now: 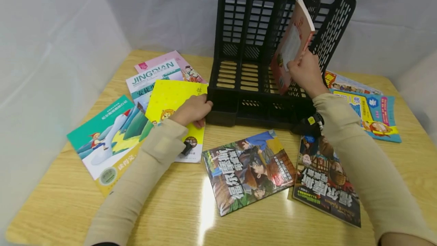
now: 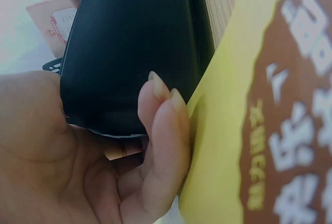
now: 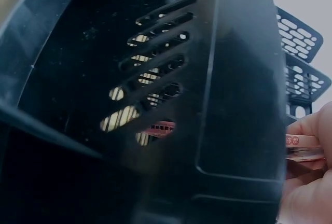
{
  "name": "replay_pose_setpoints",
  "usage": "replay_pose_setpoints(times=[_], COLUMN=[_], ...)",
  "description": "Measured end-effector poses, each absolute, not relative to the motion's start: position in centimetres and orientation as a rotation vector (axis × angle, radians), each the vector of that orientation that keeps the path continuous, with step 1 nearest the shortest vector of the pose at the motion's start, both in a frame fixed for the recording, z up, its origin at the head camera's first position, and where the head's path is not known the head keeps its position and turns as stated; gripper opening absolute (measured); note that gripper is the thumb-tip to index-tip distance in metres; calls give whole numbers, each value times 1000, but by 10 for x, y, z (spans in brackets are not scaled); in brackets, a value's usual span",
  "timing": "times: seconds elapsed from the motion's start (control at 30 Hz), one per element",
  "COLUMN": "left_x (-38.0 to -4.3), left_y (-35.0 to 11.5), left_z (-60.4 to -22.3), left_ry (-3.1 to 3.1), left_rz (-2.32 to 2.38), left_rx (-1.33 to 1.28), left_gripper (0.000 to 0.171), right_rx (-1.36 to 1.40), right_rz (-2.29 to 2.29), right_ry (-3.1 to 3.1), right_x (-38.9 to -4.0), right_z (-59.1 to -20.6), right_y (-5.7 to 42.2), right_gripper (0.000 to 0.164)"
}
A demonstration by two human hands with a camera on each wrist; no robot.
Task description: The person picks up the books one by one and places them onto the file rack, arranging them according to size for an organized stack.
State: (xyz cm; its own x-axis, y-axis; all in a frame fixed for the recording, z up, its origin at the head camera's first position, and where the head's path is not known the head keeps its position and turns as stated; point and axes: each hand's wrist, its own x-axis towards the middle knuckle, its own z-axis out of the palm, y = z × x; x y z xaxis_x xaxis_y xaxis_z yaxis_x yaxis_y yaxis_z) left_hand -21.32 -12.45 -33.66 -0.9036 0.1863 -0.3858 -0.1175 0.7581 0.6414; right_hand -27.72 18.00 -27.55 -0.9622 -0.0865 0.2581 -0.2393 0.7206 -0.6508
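A black slotted magazine rack [image 1: 222,103] stands at the back of the table, with upright dividers between its compartments. My right hand [image 1: 307,72] pinches a thin reddish book [image 1: 290,48] by its near edge. That book stands upright but tilted, its lower end down in the third compartment from the left. At the rack's front left corner, my left hand [image 1: 194,109] grips the black plastic, fingers curled around it in the left wrist view. Under this hand lies a yellow book [image 1: 177,94]. The right wrist view is mostly filled by the rack's front wall [image 3: 244,89].
Left of the rack lie a green-and-white goose book [image 1: 109,136], a JINGDIAN book [image 1: 153,73] and a pink book [image 1: 191,69]. Two dark illustrated books [image 1: 250,170] [image 1: 324,181] lie in front. Blue-and-yellow books [image 1: 379,117] lie at the right, partly behind my sleeve.
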Motion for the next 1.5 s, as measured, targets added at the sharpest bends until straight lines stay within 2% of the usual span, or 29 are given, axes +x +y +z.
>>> replay_pose_setpoints(times=[0.13,0.2,0.33,0.43,0.7,1.03,1.5], left_x=[-213,-214,-214,-214,-213,-213,-213], left_y=[-124,-124,-124,-124,-127,-124,-125], left_z=[-337,-338,-339,-338,-337,-337,-337], left_ry=[2520,2523,2526,2525,2521,2523,2514], left_rz=[963,961,949,944,958,975,974], left_rx=[52,50,49,47,35,40,37], left_gripper=[50,51,53,53,53,43,49], right_rx=[294,325,368,364,316,266,201], right_rz=[1039,1002,984,985,984,974,926], right_ry=[-2710,-2702,-2717,-2735,-2764,-2814,-2829], right_x=[-280,-282,-285,-288,-300,-307,-318], right_z=[-280,-282,-286,-287,-288,-290,-295], right_y=[179,178,177,174,164,159,154], right_gripper=[41,29,35,53,50,51,49])
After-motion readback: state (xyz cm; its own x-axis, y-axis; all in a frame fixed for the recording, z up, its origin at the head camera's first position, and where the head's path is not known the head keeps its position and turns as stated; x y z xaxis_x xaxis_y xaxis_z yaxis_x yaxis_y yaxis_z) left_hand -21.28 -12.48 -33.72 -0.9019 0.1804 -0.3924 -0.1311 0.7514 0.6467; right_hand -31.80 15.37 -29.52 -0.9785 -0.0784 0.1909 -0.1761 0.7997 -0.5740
